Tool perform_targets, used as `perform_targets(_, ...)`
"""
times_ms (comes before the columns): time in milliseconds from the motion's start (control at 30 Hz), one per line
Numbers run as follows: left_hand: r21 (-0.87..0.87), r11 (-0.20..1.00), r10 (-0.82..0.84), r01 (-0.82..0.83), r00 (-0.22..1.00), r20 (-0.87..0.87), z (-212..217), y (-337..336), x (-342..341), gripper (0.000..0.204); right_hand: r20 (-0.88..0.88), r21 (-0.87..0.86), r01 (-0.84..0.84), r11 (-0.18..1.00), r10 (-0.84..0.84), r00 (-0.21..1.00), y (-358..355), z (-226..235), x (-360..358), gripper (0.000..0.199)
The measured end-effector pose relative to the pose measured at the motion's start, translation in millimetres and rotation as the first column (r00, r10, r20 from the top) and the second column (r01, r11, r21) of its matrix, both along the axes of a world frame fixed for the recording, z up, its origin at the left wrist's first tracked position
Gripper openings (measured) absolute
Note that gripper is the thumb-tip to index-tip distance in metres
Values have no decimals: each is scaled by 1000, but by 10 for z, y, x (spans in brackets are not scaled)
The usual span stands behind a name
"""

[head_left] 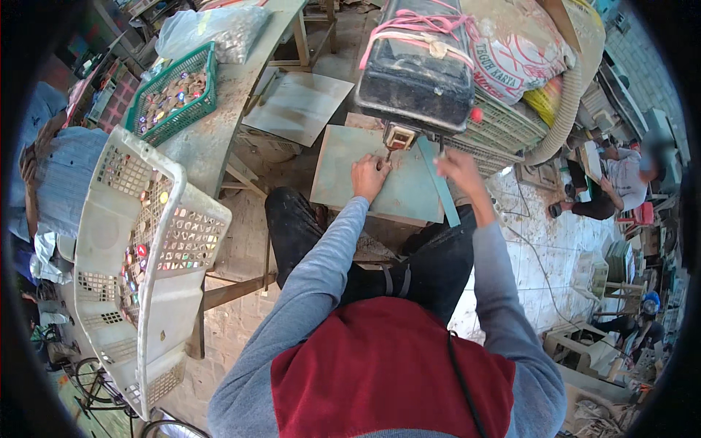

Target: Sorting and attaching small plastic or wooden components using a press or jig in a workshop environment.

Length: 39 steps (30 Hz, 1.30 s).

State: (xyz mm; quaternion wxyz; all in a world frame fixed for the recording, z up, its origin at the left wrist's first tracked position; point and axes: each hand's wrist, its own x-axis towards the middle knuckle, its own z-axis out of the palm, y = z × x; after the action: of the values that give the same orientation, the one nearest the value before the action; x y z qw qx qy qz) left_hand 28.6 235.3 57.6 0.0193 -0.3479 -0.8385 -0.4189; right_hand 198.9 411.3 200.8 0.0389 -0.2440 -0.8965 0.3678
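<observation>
Viewpoint: the head camera looked down on a seated person in grey sleeves and a red vest.
Machine: a black bench tool, bound on top with pink cord, overhung the far edge of the plate; a corrugated hose ran off to its right.
Plate: a flat grey-green work surface lay before the knees, under the machine's working point.
Workpiece: it sat at the tip of the tool, between the two hands; it was too small to identify.
Left hand: it rested on the plate with fingers curled toward the working point, apparently pinching the small piece; the grip itself could not be told.
Right hand: it lay just right of the working point, beside a blue-green strip angled across the plate; whether it grasped anything could not be told.
Technique, as a judgement: the step appeared to be feeding a small part under the tool. Doing it well would call for both wrists braced on the plate, fingertips kept beside rather than beneath the tip, and the strip used as a guide edge.
Surroundings: a white basket and a green basket, both holding small coloured pieces, stood at the left.
</observation>
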Motion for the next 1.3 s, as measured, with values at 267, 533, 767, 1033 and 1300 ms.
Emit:
perform_targets(267,145,973,167,-180,981,93,-12,-209,105,22,-370,-846,-101,523,-441,818,-703,-121,954,62)
perform_targets(533,790,197,-665,-580,513,542,1645,-817,-1186,44,-80,-856,173,487,-457,886,-1153,-749,1164,50)
perform_targets(767,855,187,-741,-483,502,446,2909,-1346,-1061,36,-98,-848,105,519,-347,933,-1606,-848,793,44)
perform_targets(1033,288,888,-426,357,875,228,3472,-2886,496,35,47,-780,157,606,-193,980,-1692,-1199,630,41)
perform_targets(1300,-234,970,-36,64,992,124,4426,-4329,382,25,189,-747,265,609,-188,964,-1628,-1354,561,45)
